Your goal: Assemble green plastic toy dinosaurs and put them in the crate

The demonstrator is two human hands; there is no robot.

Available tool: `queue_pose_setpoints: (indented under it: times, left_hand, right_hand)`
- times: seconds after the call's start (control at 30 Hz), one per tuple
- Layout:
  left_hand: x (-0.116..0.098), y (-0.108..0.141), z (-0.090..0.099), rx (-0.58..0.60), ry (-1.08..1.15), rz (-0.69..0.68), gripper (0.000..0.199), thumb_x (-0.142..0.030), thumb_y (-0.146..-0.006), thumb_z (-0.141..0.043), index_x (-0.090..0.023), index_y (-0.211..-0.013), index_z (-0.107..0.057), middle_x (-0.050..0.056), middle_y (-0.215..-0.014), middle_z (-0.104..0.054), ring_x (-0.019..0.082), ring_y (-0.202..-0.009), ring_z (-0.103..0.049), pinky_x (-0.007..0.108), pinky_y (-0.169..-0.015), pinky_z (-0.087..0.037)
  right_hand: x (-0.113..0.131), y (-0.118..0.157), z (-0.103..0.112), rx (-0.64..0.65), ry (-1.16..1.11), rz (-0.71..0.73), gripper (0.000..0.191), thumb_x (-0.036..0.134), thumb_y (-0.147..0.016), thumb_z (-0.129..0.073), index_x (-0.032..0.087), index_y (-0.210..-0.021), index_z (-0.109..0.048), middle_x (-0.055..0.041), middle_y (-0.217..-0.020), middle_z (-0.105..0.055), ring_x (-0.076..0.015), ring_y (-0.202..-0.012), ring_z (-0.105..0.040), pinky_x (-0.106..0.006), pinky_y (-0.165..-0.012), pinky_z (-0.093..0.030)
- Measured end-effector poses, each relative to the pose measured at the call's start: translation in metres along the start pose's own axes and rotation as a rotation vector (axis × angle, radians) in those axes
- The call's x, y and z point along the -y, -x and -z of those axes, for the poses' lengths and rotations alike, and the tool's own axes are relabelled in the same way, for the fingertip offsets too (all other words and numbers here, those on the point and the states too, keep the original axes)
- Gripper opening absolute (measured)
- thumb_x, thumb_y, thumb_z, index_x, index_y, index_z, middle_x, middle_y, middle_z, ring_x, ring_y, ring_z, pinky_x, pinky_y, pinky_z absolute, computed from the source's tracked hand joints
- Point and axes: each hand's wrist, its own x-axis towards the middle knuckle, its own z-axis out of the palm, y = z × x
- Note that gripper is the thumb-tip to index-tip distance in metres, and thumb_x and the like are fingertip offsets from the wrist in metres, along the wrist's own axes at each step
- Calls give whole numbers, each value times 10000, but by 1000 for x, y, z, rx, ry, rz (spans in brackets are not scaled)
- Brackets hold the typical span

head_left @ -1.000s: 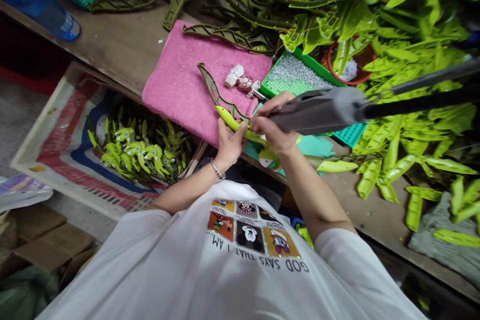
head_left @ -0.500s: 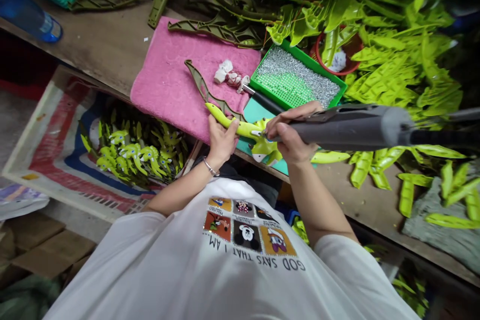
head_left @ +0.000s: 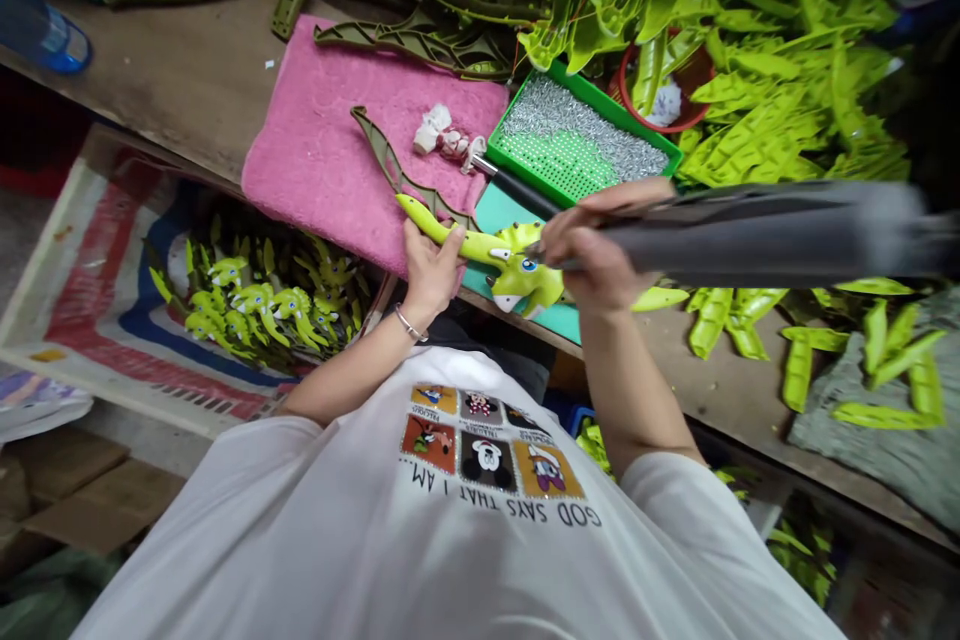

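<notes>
A yellow-green plastic dinosaur toy [head_left: 529, 285] with a blue eye lies over the turquoise mat [head_left: 491, 210] at the bench's front edge. Its long curved arm points left, beside a thin olive curved piece [head_left: 382, 145]. My left hand [head_left: 433, 265] is closed around that arm, thumb on top. In my right hand [head_left: 604, 245] is a dark grey electric screwdriver [head_left: 750, 235], held almost level. Its tip is at the toy just above the eye; whether it touches a screw I cannot tell.
A green tray [head_left: 585, 135] of small silvery screws stands behind the toy, beside a red bowl [head_left: 694, 85]. A black-handled tool [head_left: 517, 185] with a wrapped end lies across the pink towel [head_left: 300, 130]. Yellow-green parts [head_left: 795, 110] pile up right; a crate [head_left: 97, 310] of similar toys sits lower left.
My right hand and the screwdriver have drawn back to the right and slightly up, uncovering the toy's eye. My left hand keeps its hold. The whole view has shifted slightly.
</notes>
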Motion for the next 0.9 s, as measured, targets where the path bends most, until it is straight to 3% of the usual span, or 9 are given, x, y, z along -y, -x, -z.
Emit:
queue_pose_setpoints:
  times: [0.1,0.27,0.4,0.5,0.67,0.73,0.83,0.9]
  left_hand:
    - [-1,0,1,3,-4,6,740,-630,-584,-889,-259,-1026,-424,-12,-946,-614,137,-789,-675,278,-690,-602]
    - [1,-2,1,3,-17,-5,737,-603,-611,-888,-269,-1074,-422,3,-999,-634,148,-819,-696,326,-761,-621]
    - [0,-1,1,10,-12,-14,736,-628,-588,-886,-273,-1023,-410,-17,-964,-627,127,-788,-687,293,-742,-611]
    - [-1,1,0,11,-1,-9,715,-596,-608,-891,-267,-1021,-409,-26,-953,-617,119,-777,-680,291,-746,-607]
    - [3,-3,-1,27,-7,-3,610,-483,-715,-865,-261,-1099,-446,-23,-955,-610,118,-805,-668,290,-767,-593]
    - [3,-6,1,42,-19,-14,589,-465,-735,-854,-255,-1120,-461,-18,-946,-606,124,-833,-668,291,-802,-581]
    - [-5,-1,11,42,-98,-127,632,-487,-747,-838,-252,-1200,-465,32,-1063,-613,167,-993,-667,313,-902,-553]
    - [-12,11,21,-4,-258,-302,628,-500,-803,-782,-262,-1278,-446,80,-1234,-573,199,-1143,-616,327,-955,-523]
  right_hand:
    - [20,-2,13,-137,-28,192,185,406,-777,-736,316,-894,-624,85,-481,-518,-149,-363,-450,-327,-402,-406]
    - [11,8,31,-183,-21,134,209,394,-770,-755,297,-899,-622,83,-490,-544,-142,-371,-469,-319,-418,-402]
    - [-5,12,35,-199,-60,86,291,435,-738,-793,275,-865,-587,90,-476,-542,-132,-367,-471,-302,-432,-410]
    - [-10,7,38,-118,-71,37,299,399,-721,-816,260,-791,-560,77,-492,-561,-136,-375,-493,-302,-425,-417]
    - [-16,-4,43,164,-84,-66,372,431,-643,-862,268,-690,-530,76,-474,-544,-136,-349,-467,-303,-361,-376]
    - [-17,-6,43,189,-86,-65,356,435,-645,-857,274,-694,-544,82,-466,-536,-136,-336,-448,-305,-347,-354]
    - [-9,-3,41,69,-13,17,258,411,-707,-817,280,-803,-616,77,-487,-563,-148,-355,-459,-317,-378,-358]
    - [3,3,39,-71,28,37,258,436,-736,-789,297,-883,-628,79,-512,-565,-151,-396,-477,-324,-433,-382]
